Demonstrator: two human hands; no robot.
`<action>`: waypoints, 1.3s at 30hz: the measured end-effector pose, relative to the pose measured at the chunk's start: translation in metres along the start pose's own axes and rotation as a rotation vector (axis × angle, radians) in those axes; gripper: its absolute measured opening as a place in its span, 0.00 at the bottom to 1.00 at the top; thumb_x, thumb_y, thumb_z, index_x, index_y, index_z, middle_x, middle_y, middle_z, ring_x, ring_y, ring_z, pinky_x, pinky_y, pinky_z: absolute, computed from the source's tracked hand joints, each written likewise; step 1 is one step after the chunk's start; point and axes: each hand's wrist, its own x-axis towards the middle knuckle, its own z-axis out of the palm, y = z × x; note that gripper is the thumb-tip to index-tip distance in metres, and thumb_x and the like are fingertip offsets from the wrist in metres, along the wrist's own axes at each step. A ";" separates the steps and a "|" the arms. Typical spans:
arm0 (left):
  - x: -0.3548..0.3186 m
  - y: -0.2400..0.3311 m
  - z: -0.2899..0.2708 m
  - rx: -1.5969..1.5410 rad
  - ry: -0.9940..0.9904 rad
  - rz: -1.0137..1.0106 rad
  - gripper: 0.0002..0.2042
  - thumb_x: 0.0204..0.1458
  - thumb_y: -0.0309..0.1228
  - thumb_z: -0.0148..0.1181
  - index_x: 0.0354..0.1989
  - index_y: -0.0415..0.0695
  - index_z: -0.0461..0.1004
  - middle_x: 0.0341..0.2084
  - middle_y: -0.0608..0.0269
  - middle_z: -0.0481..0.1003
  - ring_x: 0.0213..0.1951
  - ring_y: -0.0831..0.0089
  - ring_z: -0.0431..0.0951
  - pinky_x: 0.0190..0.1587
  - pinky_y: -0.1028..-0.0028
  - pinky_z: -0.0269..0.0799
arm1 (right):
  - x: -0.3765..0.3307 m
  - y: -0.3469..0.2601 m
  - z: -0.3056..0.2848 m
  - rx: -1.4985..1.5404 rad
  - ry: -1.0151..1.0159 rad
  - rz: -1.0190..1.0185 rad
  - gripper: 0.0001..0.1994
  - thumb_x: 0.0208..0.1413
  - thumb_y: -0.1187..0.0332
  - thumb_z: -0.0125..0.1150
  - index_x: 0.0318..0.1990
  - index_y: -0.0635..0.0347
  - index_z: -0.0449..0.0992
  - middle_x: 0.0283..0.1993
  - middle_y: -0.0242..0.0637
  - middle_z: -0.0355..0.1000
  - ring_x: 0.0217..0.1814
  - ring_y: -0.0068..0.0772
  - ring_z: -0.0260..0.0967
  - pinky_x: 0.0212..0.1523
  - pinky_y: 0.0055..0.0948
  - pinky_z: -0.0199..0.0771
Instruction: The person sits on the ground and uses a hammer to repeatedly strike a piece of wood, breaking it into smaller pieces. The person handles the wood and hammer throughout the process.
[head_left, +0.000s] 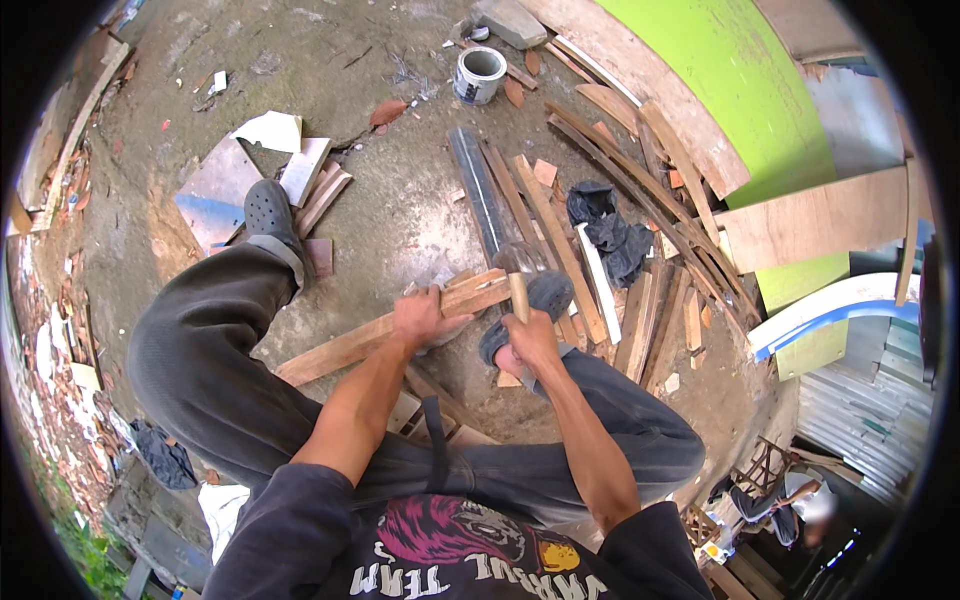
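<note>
A wooden beam (350,342) lies slantwise in front of me, its right end raised near my right foot. My left hand (420,316) is closed over the beam toward that end, thumb stretched along it. In my right hand (532,338) is the pale wooden handle of a hammer (518,297), held upright just beside the beam's end. The hammer's head is blurred, so its exact shape is hard to make out. My right clog (548,293) is close behind the handle. Under the beam, by my left fingers, something small and pale is partly hidden.
A dark pipe-like length (475,190) and several wood strips (560,245) lie ahead to the right, with black plastic (615,235) on them. A paint can (479,76) stands farther off. Boards (222,190) lie by my left clog (270,212). Another person (800,500) is at lower right.
</note>
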 end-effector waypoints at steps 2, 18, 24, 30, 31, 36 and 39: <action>0.000 0.005 -0.003 -0.001 0.016 0.000 0.46 0.43 0.75 0.54 0.49 0.37 0.73 0.38 0.47 0.80 0.42 0.54 0.82 0.44 0.58 0.77 | -0.006 -0.003 0.000 0.015 0.131 -0.183 0.14 0.54 0.63 0.59 0.31 0.69 0.76 0.20 0.46 0.73 0.27 0.43 0.76 0.35 0.41 0.72; -0.001 0.016 -0.017 0.038 -0.086 -0.037 0.47 0.42 0.76 0.53 0.51 0.38 0.72 0.42 0.46 0.79 0.45 0.54 0.81 0.47 0.57 0.75 | -0.021 -0.011 0.000 -0.118 0.301 -0.452 0.15 0.54 0.63 0.61 0.34 0.72 0.77 0.21 0.51 0.73 0.24 0.44 0.74 0.31 0.41 0.72; 0.001 0.015 -0.014 0.037 -0.088 0.003 0.47 0.43 0.75 0.55 0.52 0.38 0.71 0.45 0.47 0.77 0.49 0.53 0.79 0.48 0.55 0.75 | 0.007 -0.002 -0.009 -0.221 -0.019 0.064 0.12 0.53 0.65 0.61 0.29 0.68 0.75 0.17 0.38 0.69 0.14 0.31 0.66 0.16 0.35 0.64; -0.005 0.015 -0.014 0.051 -0.063 -0.033 0.47 0.42 0.74 0.56 0.55 0.40 0.70 0.48 0.48 0.75 0.51 0.52 0.77 0.49 0.54 0.74 | -0.016 -0.039 -0.018 0.014 0.194 -0.278 0.19 0.53 0.60 0.59 0.32 0.74 0.76 0.20 0.53 0.72 0.24 0.46 0.74 0.35 0.41 0.75; -0.005 0.013 -0.013 0.051 -0.065 -0.033 0.47 0.42 0.74 0.56 0.55 0.40 0.69 0.48 0.48 0.74 0.51 0.52 0.77 0.49 0.55 0.74 | -0.019 -0.040 -0.015 0.047 0.213 -0.283 0.19 0.53 0.60 0.59 0.32 0.75 0.76 0.20 0.53 0.72 0.25 0.46 0.75 0.36 0.41 0.75; -0.003 0.020 -0.006 0.027 -0.043 0.090 0.46 0.43 0.73 0.57 0.54 0.40 0.70 0.48 0.47 0.74 0.51 0.52 0.76 0.49 0.52 0.72 | 0.013 0.024 -0.014 -0.239 -0.021 0.075 0.18 0.54 0.62 0.57 0.35 0.75 0.78 0.22 0.55 0.73 0.26 0.49 0.76 0.36 0.40 0.75; -0.004 0.013 -0.006 0.023 -0.028 0.050 0.45 0.42 0.73 0.58 0.53 0.40 0.71 0.48 0.48 0.74 0.51 0.51 0.76 0.49 0.52 0.72 | -0.015 -0.029 -0.018 -0.182 0.039 -0.018 0.18 0.54 0.62 0.58 0.36 0.76 0.77 0.24 0.57 0.74 0.30 0.51 0.77 0.36 0.42 0.74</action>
